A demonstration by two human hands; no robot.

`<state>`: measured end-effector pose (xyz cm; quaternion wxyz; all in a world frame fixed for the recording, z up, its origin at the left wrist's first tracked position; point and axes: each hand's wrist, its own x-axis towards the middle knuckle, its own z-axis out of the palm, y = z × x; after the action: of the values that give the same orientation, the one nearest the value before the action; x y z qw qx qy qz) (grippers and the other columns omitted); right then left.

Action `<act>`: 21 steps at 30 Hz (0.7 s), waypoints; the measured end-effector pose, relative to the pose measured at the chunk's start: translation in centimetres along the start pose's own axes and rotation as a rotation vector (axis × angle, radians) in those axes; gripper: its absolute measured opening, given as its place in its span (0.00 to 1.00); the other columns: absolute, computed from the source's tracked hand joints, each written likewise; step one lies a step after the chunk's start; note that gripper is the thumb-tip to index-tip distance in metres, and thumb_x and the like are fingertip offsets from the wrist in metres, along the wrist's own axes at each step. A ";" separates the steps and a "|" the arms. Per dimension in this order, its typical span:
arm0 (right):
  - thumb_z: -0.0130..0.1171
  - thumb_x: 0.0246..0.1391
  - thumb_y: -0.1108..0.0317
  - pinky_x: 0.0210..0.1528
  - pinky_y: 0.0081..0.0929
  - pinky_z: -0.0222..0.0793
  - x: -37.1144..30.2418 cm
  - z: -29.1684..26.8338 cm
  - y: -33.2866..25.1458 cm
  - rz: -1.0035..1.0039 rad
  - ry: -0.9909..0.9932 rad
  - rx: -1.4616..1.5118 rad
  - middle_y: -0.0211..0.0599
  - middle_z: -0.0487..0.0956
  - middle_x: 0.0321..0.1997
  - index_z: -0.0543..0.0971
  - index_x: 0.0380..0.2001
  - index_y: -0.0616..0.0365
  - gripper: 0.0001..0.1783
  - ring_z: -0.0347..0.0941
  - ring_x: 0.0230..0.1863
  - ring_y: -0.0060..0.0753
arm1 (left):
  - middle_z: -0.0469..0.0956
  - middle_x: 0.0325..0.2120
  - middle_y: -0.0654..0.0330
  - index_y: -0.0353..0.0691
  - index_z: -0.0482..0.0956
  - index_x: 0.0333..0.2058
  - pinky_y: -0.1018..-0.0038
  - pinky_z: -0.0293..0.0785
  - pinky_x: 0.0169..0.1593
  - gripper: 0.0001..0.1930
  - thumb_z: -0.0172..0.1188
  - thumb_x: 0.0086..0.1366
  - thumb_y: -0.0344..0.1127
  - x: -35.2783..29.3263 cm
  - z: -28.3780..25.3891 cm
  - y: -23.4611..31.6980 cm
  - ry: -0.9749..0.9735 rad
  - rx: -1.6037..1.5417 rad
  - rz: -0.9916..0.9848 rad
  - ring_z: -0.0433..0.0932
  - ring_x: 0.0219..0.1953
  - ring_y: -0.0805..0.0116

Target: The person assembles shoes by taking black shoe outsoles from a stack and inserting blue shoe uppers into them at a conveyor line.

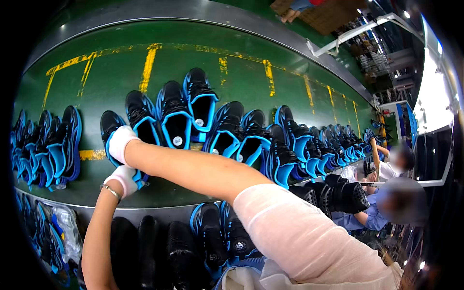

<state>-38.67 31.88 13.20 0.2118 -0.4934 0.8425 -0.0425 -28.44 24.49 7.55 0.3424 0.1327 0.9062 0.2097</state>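
Note:
A black sneaker with bright blue trim [110, 122] stands toe away from me on the green work surface, at the left end of a cluster of similar sneakers. My right hand [122, 142], in a white glove, closes on its opening and side and covers much of the upper. Lower down, at the heel, my left hand [125, 181] also wears white and is closed on the same sneaker; its fingertips are partly hidden. Just right of my right hand stands another sneaker [139, 107], with a further sneaker [171, 99] beside it.
Several sneakers [65, 135] are packed together at the far left. A long row of sneakers [333, 140] runs off to the right, toward two people [386, 164]. Below the table edge [159, 209] are more sneakers [209, 234], dark shoe-shaped forms [181, 249] and clear plastic [67, 229].

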 end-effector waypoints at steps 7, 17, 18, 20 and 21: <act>0.58 0.51 0.67 0.48 0.32 0.70 -1.5 0.3 -0.7 0.004 0.155 -0.122 0.30 0.81 0.49 0.83 0.43 0.51 0.15 0.76 0.52 0.31 | 0.78 0.48 0.56 0.38 0.74 0.50 0.69 0.70 0.55 0.22 0.66 0.57 0.36 -1.8 -1.2 2.1 0.040 -0.191 -0.105 0.75 0.50 0.58; 0.57 0.54 0.55 0.46 0.35 0.73 -37.1 -3.6 6.6 0.202 0.448 0.413 0.41 0.80 0.42 0.80 0.41 0.55 0.17 0.76 0.45 0.43 | 0.76 0.33 0.57 0.37 0.71 0.37 0.62 0.71 0.39 0.15 0.65 0.57 0.36 -3.8 -0.5 -0.3 0.095 0.256 -0.422 0.75 0.35 0.58; 0.58 0.54 0.58 0.44 0.32 0.73 -41.5 -3.5 7.4 0.278 0.514 0.400 0.41 0.80 0.39 0.80 0.39 0.57 0.15 0.77 0.41 0.44 | 0.76 0.34 0.54 0.37 0.71 0.38 0.60 0.71 0.41 0.17 0.67 0.55 0.37 -5.4 0.2 -3.2 0.125 0.227 -0.411 0.75 0.37 0.52; 0.59 0.52 0.61 0.42 0.32 0.73 -51.1 -2.4 8.1 0.485 0.514 0.383 0.40 0.79 0.36 0.80 0.37 0.57 0.13 0.76 0.38 0.43 | 0.73 0.43 0.44 0.34 0.71 0.48 0.66 0.70 0.55 0.24 0.66 0.53 0.35 -4.3 -1.7 2.9 0.126 0.315 -0.378 0.74 0.45 0.46; 0.60 0.51 0.60 0.41 0.32 0.73 -54.5 -1.9 7.4 0.556 0.461 0.364 0.39 0.80 0.35 0.79 0.36 0.55 0.13 0.76 0.38 0.43 | 0.69 0.52 0.43 0.35 0.67 0.57 0.64 0.67 0.59 0.32 0.65 0.53 0.36 -5.9 -2.4 2.0 0.160 0.393 -0.350 0.69 0.55 0.45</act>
<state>-22.41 81.71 30.06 0.1050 -0.1788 0.9479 -0.2417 -25.52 23.33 13.45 0.2686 0.0212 0.9627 -0.0226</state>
